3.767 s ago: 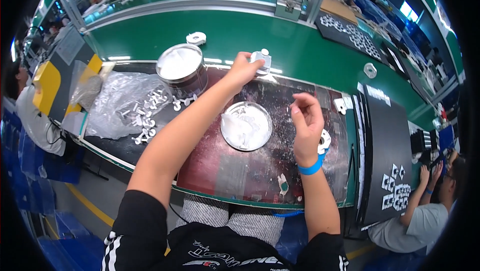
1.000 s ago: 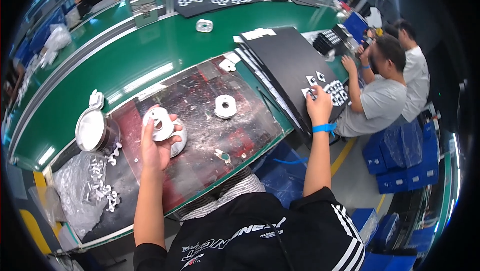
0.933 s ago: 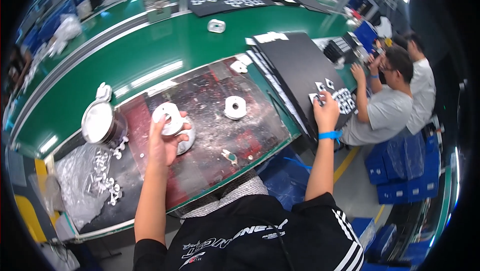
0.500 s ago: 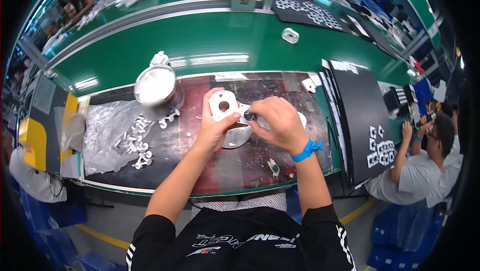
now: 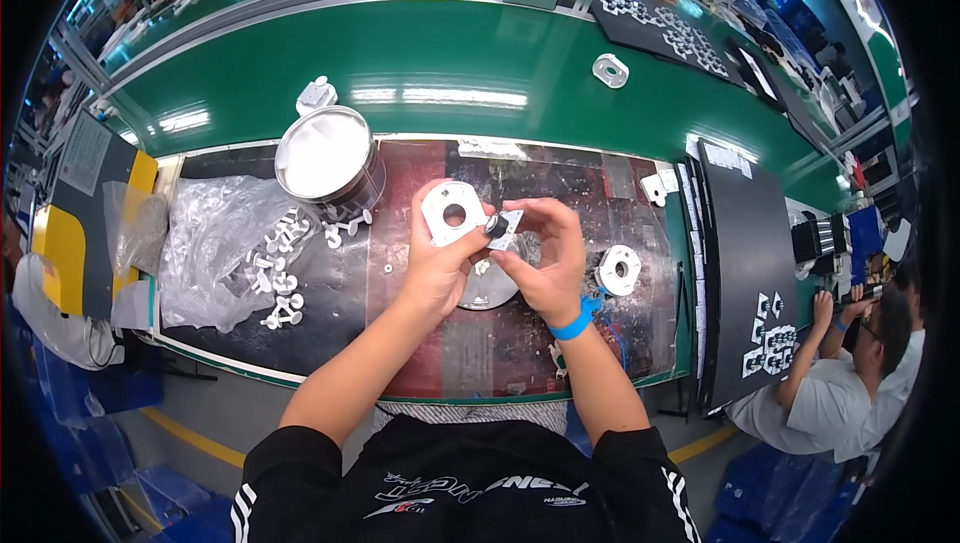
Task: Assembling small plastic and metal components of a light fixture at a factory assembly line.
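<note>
My left hand (image 5: pixel 432 268) is closed round a white plate-like part (image 5: pixel 438 205) with a round hole in it. Beside that plate, a small flat white piece (image 5: pixel 510 236) carries a black round component (image 5: pixel 495 227). Thumb and fingers of my right hand (image 5: pixel 553 261), which wears a blue wristband, grip the small piece by its right edge. My left thumb lies against the black component; whether the two white parts are joined, I cannot tell. Under both hands, a round metallic disc (image 5: pixel 490 289) sits on the work mat, partly covered.
A lidded tin (image 5: pixel 325 155) stands at back left, near a plastic bag (image 5: pixel 215 263) and several white pegs (image 5: pixel 280 268). Another white holed part (image 5: pixel 619 270) lies right of my hand. Black boards (image 5: pixel 745 243) stand at the right; a co-worker (image 5: pixel 840 383) sits beyond.
My right fingers have shifted from the black component to the small white piece's edge, and that piece is now tilted. The holed part at right has come into full view.
</note>
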A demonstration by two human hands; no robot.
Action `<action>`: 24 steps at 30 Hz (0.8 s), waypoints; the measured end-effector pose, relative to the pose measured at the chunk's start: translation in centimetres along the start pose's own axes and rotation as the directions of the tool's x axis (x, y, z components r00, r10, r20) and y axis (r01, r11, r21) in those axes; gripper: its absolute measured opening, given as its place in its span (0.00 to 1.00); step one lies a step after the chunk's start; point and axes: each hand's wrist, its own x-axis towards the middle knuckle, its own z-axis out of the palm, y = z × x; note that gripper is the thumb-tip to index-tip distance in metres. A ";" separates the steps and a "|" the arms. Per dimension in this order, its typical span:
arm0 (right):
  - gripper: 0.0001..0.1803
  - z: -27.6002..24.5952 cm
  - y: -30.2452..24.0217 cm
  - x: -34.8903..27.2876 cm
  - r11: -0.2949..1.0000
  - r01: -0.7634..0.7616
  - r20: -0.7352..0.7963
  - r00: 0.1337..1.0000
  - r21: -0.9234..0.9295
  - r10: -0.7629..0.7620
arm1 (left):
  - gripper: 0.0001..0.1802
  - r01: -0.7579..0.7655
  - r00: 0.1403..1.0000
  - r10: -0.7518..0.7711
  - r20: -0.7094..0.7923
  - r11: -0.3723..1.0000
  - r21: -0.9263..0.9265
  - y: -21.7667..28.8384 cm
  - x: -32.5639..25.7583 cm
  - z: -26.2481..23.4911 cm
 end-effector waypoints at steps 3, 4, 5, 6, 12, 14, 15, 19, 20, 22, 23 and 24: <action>0.34 0.6 0.3 -0.2 0.994 -0.028 -0.060 0.998 0.105 0.035 | 0.37 -0.060 0.998 0.060 -0.011 0.998 0.029 -0.4 -0.2 0.6; 0.33 0.6 0.5 -0.3 0.992 -0.019 -0.089 0.996 0.124 0.030 | 0.37 -0.073 0.997 0.074 -0.008 0.994 0.082 -0.4 -0.3 0.8; 0.32 0.5 0.4 -0.4 0.987 -0.021 -0.119 0.992 0.161 0.041 | 0.36 -0.085 0.996 0.087 -0.003 0.987 0.136 -0.3 -0.3 1.0; 0.30 0.5 0.1 -0.3 0.979 -0.022 -0.147 0.988 0.201 0.052 | 0.36 -0.086 0.996 0.088 -0.009 0.987 0.134 0.1 -0.5 1.2; 0.21 -2.1 -2.5 1.4 0.919 0.224 0.061 0.974 -0.324 -0.216 | 0.20 0.141 0.979 -0.156 0.128 0.983 0.122 1.0 -0.1 0.6; 0.21 -1.9 -3.2 1.7 0.822 0.339 0.204 0.940 -0.457 -0.274 | 0.20 0.108 0.986 -0.130 0.102 0.974 0.199 0.5 -0.3 0.6; 0.21 -1.7 -3.1 1.7 0.792 0.376 0.244 0.925 -0.481 -0.291 | 0.21 0.084 0.984 -0.119 0.130 0.965 0.249 0.1 -0.1 0.3; 0.22 -1.9 -2.7 1.7 0.761 0.362 0.237 0.932 -0.538 -0.275 | 0.24 0.046 0.981 -0.104 0.166 0.946 0.320 0.2 -0.4 0.4; 0.22 -1.8 -2.6 1.7 0.763 0.363 0.240 0.931 -0.535 -0.275 | 0.25 0.026 0.981 -0.091 0.170 0.936 0.351 0.3 -0.4 0.6; 0.21 -1.4 -2.7 1.4 0.832 0.272 0.165 0.962 -0.483 -0.219 | 0.25 -0.001 0.982 -0.066 0.178 0.936 0.353 -0.2 -0.3 0.1; 0.21 -1.4 -2.6 1.3 0.833 0.275 0.169 0.961 -0.480 -0.220 | 0.26 -0.025 0.981 -0.046 0.189 0.934 0.356 -0.4 -0.3 -0.2; 0.21 -1.4 -2.5 1.1 0.843 0.261 0.175 0.964 -0.471 -0.201 | 0.26 -0.026 0.981 -0.044 0.189 0.935 0.355 -0.5 -0.2 -0.2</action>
